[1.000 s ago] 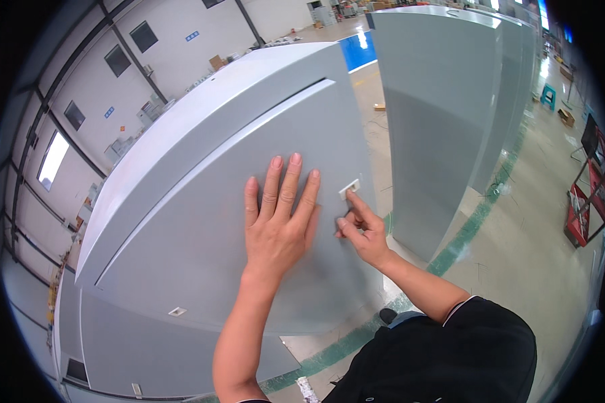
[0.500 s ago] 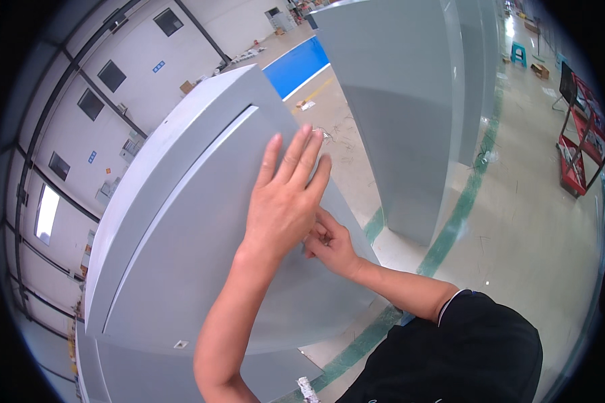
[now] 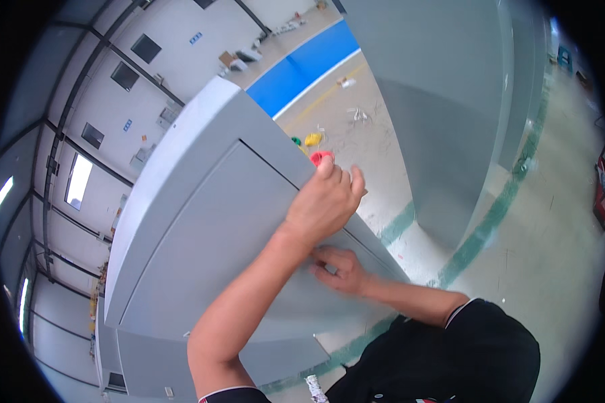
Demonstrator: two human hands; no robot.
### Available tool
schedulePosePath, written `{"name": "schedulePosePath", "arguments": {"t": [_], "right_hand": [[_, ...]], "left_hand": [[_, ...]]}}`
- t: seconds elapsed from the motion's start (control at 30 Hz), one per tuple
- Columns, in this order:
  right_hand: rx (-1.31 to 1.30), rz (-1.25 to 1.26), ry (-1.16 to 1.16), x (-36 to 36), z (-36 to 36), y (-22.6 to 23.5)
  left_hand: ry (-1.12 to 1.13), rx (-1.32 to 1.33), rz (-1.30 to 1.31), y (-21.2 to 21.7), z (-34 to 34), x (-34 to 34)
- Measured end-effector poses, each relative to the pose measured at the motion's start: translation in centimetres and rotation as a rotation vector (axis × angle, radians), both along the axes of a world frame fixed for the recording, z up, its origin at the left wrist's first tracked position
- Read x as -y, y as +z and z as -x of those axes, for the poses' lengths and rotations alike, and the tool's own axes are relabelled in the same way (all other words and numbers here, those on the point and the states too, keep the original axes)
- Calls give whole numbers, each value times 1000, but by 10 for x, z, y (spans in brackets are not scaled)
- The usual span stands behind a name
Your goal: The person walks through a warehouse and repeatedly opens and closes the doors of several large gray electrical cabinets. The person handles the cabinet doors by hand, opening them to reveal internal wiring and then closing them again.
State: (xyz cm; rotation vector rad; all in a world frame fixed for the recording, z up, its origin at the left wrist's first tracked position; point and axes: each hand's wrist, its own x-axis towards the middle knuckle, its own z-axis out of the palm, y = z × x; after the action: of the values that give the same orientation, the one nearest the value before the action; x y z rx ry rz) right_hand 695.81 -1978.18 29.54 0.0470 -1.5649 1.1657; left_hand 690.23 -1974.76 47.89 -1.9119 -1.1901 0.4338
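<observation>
A large grey cabinet door (image 3: 202,235) sits almost flush in its grey cabinet frame (image 3: 175,134), with a thin dark seam along its edges. My left hand (image 3: 321,201) is at the door's right-hand edge, fingers curled with the tips turned out of sight; nothing shows in it. Just below, my right hand (image 3: 343,270) is closed against the door face near the same edge. Whatever its fingers pinch is hidden, and the hand is slightly blurred.
Another tall grey cabinet (image 3: 444,114) stands to the right across a gap of floor. Red, yellow (image 3: 313,139) and green coils lie on the floor behind the door. Green floor stripes (image 3: 480,245) run past the cabinets. A second grey cabinet (image 3: 215,363) stands at the lower left.
The door has swung in from slightly ajar to nearly flush. My left hand has gone from spread fingers on the door face to curled at its right edge. My view has shifted.
</observation>
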Motion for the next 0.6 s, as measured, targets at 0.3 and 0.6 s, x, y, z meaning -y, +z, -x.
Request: {"name": "schedulePosePath", "arguments": {"t": [0.3, 0.6], "right_hand": [[-80, -433, 297, -2, -36, 29], [-414, -742, 445, -4, -5, 96]], "left_hand": [[-230, 465, -469, 86, 19, 88], [110, 574, -900, 2, 49, 218]]}}
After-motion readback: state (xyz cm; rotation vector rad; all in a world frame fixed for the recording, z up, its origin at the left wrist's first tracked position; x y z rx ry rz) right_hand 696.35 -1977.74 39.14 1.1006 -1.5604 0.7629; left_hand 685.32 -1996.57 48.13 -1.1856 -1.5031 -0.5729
